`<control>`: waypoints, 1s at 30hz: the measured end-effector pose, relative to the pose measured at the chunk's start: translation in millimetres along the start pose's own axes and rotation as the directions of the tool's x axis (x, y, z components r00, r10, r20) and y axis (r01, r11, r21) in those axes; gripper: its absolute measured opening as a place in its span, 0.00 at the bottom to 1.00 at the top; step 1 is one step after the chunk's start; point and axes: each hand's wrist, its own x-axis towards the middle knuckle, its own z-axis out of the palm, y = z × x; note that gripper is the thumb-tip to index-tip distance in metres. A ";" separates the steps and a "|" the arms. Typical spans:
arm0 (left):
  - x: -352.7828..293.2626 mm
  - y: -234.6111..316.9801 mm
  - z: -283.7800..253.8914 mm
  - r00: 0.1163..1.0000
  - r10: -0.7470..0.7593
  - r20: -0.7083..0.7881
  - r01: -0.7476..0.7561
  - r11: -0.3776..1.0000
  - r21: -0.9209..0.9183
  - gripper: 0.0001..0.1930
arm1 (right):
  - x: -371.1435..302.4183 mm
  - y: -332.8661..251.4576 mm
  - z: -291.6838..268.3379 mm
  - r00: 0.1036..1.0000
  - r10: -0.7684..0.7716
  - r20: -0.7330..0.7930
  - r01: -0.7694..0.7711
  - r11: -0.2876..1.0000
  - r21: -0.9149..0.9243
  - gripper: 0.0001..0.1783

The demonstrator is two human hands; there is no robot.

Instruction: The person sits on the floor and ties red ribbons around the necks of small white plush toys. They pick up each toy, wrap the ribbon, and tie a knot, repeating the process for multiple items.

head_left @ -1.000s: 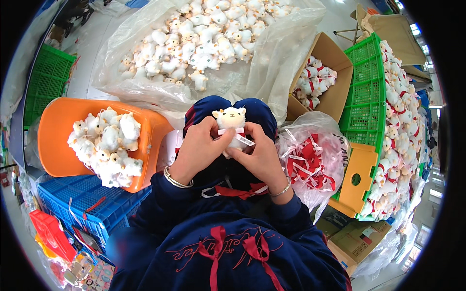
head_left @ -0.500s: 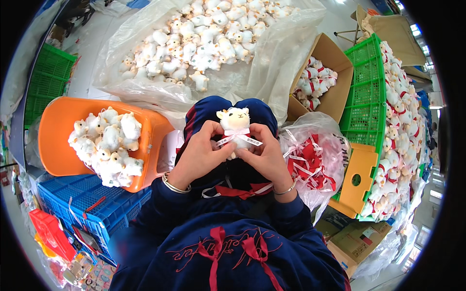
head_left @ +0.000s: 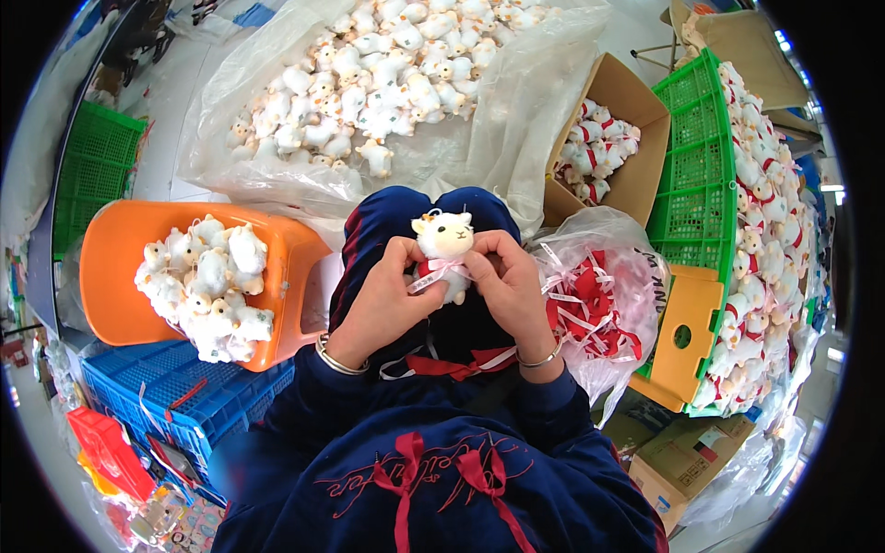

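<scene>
A small white plush sheep with a cream face sits between my hands above my lap, facing up. Round its neck runs a red and pale pink ribbon, with one printed tail slanting down to the left. My left hand is closed round the toy's left side, its thumb near that tail. My right hand pinches at the ribbon on the toy's right side, and the fingers hide that end. More red and white ribbons lie in a clear plastic bag by my right hand.
An orange plastic stool at left bears several plush sheep, beside a blue crate. Ahead, a large plastic sheet holds a heap of them. Ribboned ones fill a cardboard box and lie beyond a green crate at right.
My right fingers have moved up onto the ribbon's right side, covering the tail that showed there before. More red now shows at the toy's left side. The view has shifted slightly.
</scene>
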 end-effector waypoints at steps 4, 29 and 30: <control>-5.1 10.5 4.4 0.999 -0.021 0.030 0.026 0.981 -0.192 0.21 | 0.0 -20.7 2.7 0.988 0.145 0.045 -0.147 0.988 0.048 0.32; -36.7 -22.0 -103.3 0.932 0.073 -0.354 -0.036 0.993 0.110 0.07 | -77.2 -2.6 -116.4 0.963 0.232 -0.134 -0.259 0.936 -0.237 0.07; -44.8 -27.8 -125.0 0.901 0.071 -0.428 -0.012 0.990 0.138 0.07 | -80.5 -3.7 -114.9 0.970 0.208 -0.126 -0.236 0.930 -0.281 0.07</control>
